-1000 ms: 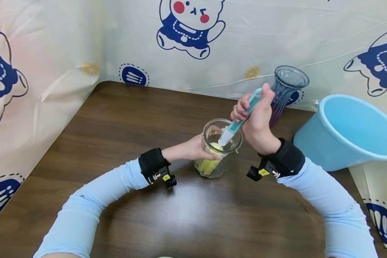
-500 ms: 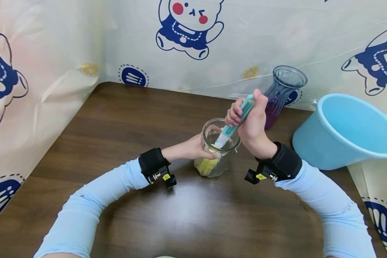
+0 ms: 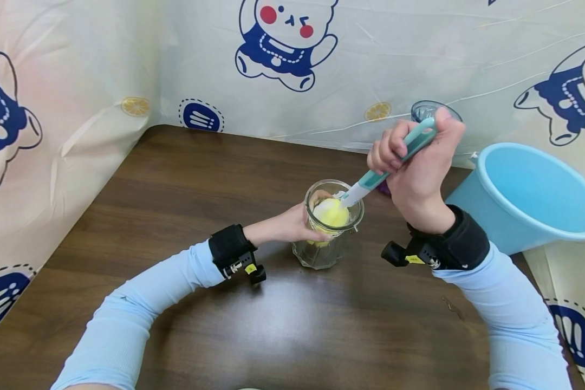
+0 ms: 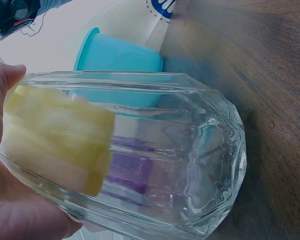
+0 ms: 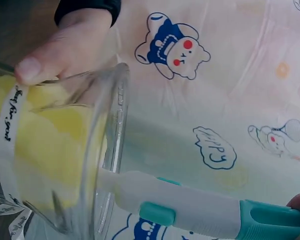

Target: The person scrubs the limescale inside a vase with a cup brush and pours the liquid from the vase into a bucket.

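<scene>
A clear glass jar (image 3: 317, 257) stands near the middle of the table. My left hand (image 3: 290, 225) grips it round the neck, thumb in front. Inside its upper part is the yellow sponge head (image 3: 332, 214) of a cleaning brush, also seen through the glass in the left wrist view. My right hand (image 3: 421, 176) holds the brush's teal and white handle (image 3: 368, 182), which slants up and right out of the mouth. In the right wrist view, a white ribbon (image 5: 10, 135) with black lettering circles the jar's neck.
A light blue bucket (image 3: 517, 208) stands at the right. Behind my right hand is a blue-purple glass vase (image 3: 421, 110), mostly hidden. The dark wooden table (image 3: 200, 179) meets a white patterned sheet (image 3: 190, 49) at the back and left.
My right hand first pushes the brush slightly down and left, then draws it up and right. The sponge head rises from low in the jar to its mouth. My left hand stays put.
</scene>
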The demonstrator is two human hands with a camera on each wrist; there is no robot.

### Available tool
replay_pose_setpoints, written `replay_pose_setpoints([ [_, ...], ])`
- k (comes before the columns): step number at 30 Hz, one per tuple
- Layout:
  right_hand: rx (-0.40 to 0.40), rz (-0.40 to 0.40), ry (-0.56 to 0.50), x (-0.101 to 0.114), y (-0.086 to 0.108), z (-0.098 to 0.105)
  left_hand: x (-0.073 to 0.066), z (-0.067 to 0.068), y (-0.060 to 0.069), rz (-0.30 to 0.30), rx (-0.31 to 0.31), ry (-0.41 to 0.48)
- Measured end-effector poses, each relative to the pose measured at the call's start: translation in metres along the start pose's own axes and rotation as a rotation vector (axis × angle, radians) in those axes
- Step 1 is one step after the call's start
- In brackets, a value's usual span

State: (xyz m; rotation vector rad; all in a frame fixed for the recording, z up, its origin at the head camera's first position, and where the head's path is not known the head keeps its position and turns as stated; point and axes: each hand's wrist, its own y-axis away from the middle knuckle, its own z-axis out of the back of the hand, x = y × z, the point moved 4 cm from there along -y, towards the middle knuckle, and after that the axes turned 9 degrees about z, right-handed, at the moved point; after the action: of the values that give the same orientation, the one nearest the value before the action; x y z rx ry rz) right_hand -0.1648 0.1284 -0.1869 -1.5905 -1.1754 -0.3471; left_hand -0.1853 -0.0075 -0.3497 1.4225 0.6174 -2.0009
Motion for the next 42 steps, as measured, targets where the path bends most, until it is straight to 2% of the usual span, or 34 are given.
replay_pose_setpoints([
  [5,0.111,0.012,-0.040,-0.007,0.008,-0.005,-0.001,0.000,0.000,-0.008,-0.002,0.007],
  [10,0.178,0.014,-0.009,-0.019,0.015,-0.007,-0.001,0.000,0.000,-0.010,-0.016,-0.027],
  [22,0.211,-0.038,0.104,-0.046,0.025,-0.004,-0.002,0.000,0.000,-0.015,-0.033,-0.075],
  [27,0.236,-0.008,0.132,-0.050,0.027,-0.009,-0.001,0.001,0.000,-0.016,-0.036,-0.061],
  [34,0.339,0.039,0.230,-0.059,0.031,-0.021,0.000,0.001,-0.001,-0.049,-0.001,0.008],
  [37,0.359,0.038,0.220,-0.060,0.033,-0.019,0.000,0.000,-0.002,-0.053,0.017,0.010],
  [42,0.341,0.042,0.180,-0.057,0.033,-0.009,0.000,0.001,-0.001,-0.049,-0.024,-0.038],
])
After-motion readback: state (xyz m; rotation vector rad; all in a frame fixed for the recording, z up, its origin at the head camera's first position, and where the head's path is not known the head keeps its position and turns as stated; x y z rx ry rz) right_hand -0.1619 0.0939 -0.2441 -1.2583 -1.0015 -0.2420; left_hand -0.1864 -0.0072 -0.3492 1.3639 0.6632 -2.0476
